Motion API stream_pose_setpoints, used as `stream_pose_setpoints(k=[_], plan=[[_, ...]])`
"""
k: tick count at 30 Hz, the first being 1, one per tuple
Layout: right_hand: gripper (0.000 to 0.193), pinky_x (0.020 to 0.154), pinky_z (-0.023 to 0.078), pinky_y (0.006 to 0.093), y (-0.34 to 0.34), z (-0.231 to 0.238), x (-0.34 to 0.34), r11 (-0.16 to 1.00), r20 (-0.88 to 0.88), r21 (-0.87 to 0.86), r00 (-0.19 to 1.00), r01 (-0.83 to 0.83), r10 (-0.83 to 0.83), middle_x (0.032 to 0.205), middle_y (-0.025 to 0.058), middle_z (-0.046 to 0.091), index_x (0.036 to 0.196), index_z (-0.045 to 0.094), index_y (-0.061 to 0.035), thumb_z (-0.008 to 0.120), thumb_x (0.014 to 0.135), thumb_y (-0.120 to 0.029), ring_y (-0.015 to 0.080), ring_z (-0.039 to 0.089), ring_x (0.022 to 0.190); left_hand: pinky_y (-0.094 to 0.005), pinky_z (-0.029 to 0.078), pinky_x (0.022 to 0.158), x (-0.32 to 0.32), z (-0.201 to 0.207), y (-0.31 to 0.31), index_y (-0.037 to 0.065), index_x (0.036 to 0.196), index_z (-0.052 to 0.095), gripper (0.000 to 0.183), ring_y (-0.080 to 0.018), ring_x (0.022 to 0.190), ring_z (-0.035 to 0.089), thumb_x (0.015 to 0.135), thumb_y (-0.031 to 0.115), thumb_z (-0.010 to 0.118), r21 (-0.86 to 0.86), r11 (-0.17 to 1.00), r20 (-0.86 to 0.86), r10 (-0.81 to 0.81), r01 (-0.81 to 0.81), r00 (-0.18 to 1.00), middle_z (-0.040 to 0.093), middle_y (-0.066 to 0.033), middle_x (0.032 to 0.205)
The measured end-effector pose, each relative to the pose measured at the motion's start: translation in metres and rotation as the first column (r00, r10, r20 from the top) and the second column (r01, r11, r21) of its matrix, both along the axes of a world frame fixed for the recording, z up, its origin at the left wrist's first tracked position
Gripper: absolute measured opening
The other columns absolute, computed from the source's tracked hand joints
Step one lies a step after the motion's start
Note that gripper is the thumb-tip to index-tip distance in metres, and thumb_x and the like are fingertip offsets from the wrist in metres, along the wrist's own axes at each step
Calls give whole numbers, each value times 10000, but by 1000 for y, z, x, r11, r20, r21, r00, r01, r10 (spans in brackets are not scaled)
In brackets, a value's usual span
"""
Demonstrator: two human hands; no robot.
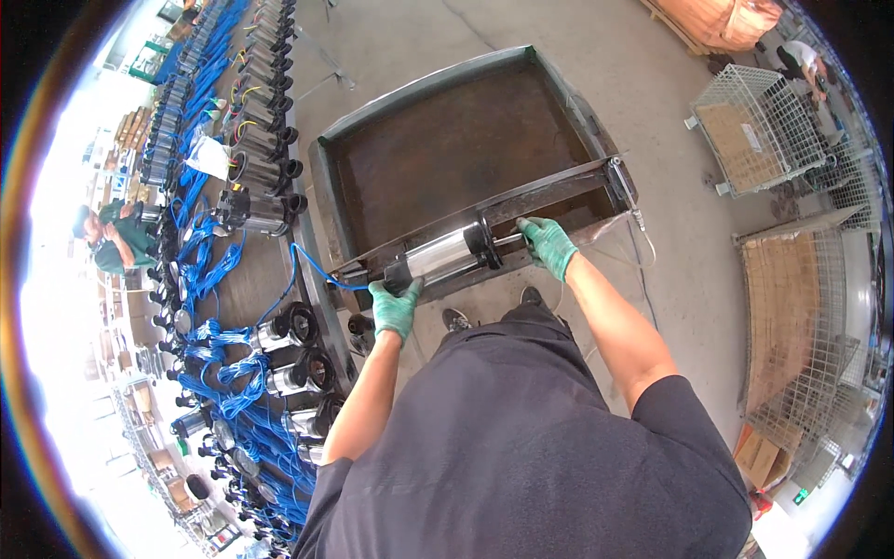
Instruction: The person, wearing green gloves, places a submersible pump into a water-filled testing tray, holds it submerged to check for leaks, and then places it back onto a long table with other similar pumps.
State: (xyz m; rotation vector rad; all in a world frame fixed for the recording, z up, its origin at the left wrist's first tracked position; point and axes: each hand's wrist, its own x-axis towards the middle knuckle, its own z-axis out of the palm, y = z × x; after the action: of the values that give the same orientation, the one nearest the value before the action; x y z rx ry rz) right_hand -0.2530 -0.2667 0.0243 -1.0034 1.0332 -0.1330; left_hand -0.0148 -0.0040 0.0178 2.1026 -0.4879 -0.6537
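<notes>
A pump (441, 253) with a shiny steel cylindrical body and black ends lies across the near edge of a water-filled metal tank (537, 186). Its blue cable (321, 272) runs off to the left. My left hand (393, 312), in a green glove, is closed on the pump's black left end, with the thumb near the steel body. My right hand (549, 247), also gloved in green, has its fingers curled round a thin metal rod (508, 239) at the pump's right end. The undersides of both grips are hidden.
To my left, a long bench (265, 270) carries rows of similar pumps (256, 211) and bundled blue cables (244, 377). A fitting with a hose (638, 220) sits at the tank's right corner. Wire cages (759, 130) stand at right. Another person (121, 238) is beyond the bench.
</notes>
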Motion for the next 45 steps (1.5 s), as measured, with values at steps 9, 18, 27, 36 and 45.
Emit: stream_pose_setpoints(k=[9,18,27,36,45], plan=[[315,469,295,267,-14,4,12,990,17,141,1000,19,-22,617,-54,431,1006,673,-175,544,1058,-458,99,350,486,-320,515,894,2,-5,4,30,1208,444,619,-192,982,614,834,228,896,15,1000,38,-5,4,999,666,-96,1125],[543,855,564,506,-36,-16,26,164,-664,-599,601,-784,446,1105,315,706,1282,615,81,321,1121,-346,445,711,973,-308,501,877,-6,18,-9,43,1175,460,555,-162,934,586,841,175,883,5,1000,26,18,-18,1000,668,-61,1084],[434,771,542,360,-32,15,5,901,-81,-72,903,-427,422,1034,123,719,1216,625,42,566,1059,-358,204,655,847,-332,521,880,7,-16,13,9,1173,446,615,-176,937,600,815,218,901,-31,999,74,23,-21,997,678,-98,1078],[596,399,385,355,-34,-5,-1,917,-190,-101,912,-386,363,523,40,513,726,585,-88,550,1018,-607,186,480,399,-330,501,933,-6,7,-4,48,1138,408,498,-143,1015,598,907,209,819,-103,994,-180,8,-27,984,679,-85,1165],[328,877,521,303,-45,-103,-6,817,-188,-522,967,-246,171,1113,92,716,1255,686,-21,506,988,-90,175,638,962,-349,466,1049,-6,18,-9,31,1309,406,606,-202,1083,558,916,257,809,1,1000,-214,26,-27,977,616,-112,1311]])
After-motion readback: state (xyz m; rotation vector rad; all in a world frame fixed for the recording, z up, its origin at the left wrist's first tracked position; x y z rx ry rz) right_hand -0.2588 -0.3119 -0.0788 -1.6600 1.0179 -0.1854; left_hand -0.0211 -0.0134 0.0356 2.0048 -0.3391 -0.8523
